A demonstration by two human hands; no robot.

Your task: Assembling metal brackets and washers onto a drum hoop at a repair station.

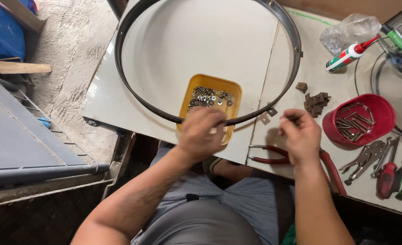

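Nearest: left hand (200,133), fingers curled over the near edge of the yellow tray (210,103) and the metal hoop (164,115); whether it pinches anything cannot be told. Right hand (301,134), fingertips pinched together, apparently on a small part too small to identify. Beneath it: red-handled pliers (269,159) on the tabletop (119,100).
Right side: locking pliers (363,159), 1 red and 1 green screwdriver handle (397,178).
Middle: tray holding nuts and washers (208,96), inside the hoop; brown brackets (316,102); red bowl (377,107) of long bolts.
Far: red-capped tube (348,55), clear plastic bag (348,31).
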